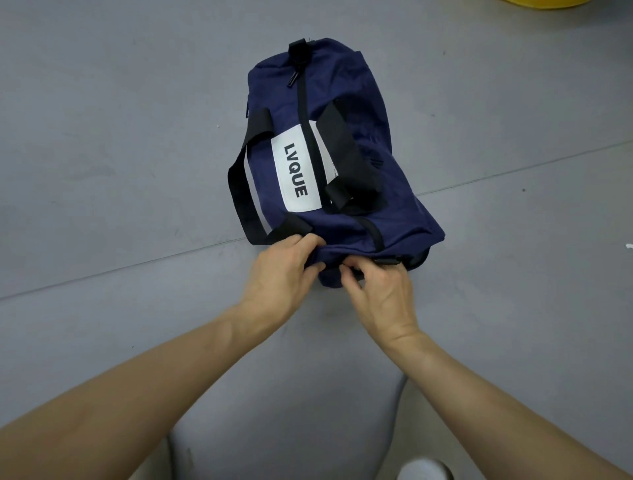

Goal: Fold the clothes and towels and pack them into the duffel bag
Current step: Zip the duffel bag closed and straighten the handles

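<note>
A navy duffel bag [346, 85] with black straps and a white panel reading LVQUE lies lengthwise on the grey floor, its black top zipper closed along the middle. My left hand [281, 270] grips the fabric at the bag's near end, fingers curled over the edge. My right hand [376, 291] pinches something small at that same end, right beside the left fingers; what it pinches is hidden by the fingers. No clothes or towels are in view.
Grey floor [120, 171] with a seam line running across under the bag. A yellow object [548, 2] shows at the top right edge. My knees and a white shoe [424, 471] sit at the bottom edge.
</note>
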Tool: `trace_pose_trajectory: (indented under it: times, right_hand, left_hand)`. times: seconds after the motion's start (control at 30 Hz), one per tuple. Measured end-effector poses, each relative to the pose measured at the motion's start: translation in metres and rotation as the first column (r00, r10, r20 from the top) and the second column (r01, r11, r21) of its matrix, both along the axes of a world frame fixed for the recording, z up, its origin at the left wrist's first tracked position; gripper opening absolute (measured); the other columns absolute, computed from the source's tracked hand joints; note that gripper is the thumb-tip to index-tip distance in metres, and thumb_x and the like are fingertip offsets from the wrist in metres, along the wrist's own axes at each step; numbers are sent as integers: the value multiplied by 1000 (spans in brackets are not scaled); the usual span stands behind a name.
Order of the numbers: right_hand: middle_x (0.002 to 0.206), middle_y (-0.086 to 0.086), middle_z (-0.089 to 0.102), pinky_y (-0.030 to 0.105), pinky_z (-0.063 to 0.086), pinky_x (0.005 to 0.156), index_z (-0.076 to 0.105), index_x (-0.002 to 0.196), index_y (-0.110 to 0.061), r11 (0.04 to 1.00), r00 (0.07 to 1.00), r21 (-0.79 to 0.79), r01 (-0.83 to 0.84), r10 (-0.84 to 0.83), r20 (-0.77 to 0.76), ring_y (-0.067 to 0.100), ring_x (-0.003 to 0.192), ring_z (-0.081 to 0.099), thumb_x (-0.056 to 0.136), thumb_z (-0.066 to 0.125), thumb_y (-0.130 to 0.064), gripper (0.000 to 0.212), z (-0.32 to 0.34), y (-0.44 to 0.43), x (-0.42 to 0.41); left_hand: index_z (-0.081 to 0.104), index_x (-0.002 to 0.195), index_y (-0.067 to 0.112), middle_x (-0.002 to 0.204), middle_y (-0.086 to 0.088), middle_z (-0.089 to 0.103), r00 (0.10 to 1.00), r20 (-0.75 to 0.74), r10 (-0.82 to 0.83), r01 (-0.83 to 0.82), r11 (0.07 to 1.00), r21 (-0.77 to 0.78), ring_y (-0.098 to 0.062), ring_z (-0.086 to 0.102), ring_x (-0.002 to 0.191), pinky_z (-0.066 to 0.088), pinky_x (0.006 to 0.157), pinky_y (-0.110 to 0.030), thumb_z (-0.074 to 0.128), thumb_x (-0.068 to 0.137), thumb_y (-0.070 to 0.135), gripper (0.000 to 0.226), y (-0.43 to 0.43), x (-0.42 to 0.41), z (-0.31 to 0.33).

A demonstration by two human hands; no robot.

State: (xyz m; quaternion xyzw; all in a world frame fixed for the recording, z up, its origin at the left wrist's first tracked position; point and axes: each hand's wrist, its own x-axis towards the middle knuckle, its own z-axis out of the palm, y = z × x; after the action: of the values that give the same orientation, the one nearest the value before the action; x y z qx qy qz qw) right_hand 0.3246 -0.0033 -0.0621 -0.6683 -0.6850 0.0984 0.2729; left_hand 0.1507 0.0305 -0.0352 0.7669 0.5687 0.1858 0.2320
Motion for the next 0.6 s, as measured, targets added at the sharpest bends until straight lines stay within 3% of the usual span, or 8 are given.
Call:
trace_pose_trajectory:
  times: [0.17, 0.33, 0.47, 0.6]
  right_hand:
    - [67, 4, 56, 35, 40, 56, 57, 72, -10, 984, 985, -47, 171, -170, 10, 27, 62, 51, 87, 71, -17, 21, -3, -7, 40]
    - [69, -11, 45, 30, 33, 63, 67, 87, -12, 952, 958, -110, 286, -287, 4, 18, 66, 46, 93, 67, -20, 10, -3, -13, 66]
    - [66, -14, 43, 30, 33, 66, 71, 97, -15, 893, 906, -192, 407, -421, -34, 16, 69, 48, 97, 62, -26, 14, 0, -7, 89]
    - [64, -10, 47, 36, 42, 67, 71, 99, -15, 887, 896, -203, 414, -436, -80, 18, 69, 51, 97, 62, -26, 15, 4, 0, 90]
  left_hand:
    - [60, 125, 24, 96, 6, 64, 999, -5, -43, 43, 999, 9, -16, 56, 84, 42, 71, -26, 71, 90, 20, 37, -1, -11, -2]
    - [60, 126, 24, 95, 8, 63, 1000, 12, -25, 25, 1000, 13, -11, 51, 79, 40, 70, -25, 73, 88, 18, 40, -4, -20, -6]
    - [57, 127, 27, 95, 11, 62, 1000, -5, -31, 31, 999, 10, -9, 51, 78, 40, 69, -24, 73, 89, 19, 42, -4, -25, -8]
    - [54, 129, 28, 97, 11, 62, 999, -9, -43, 43, 999, 24, -11, 54, 80, 44, 69, -25, 74, 89, 19, 45, -6, -25, -9]
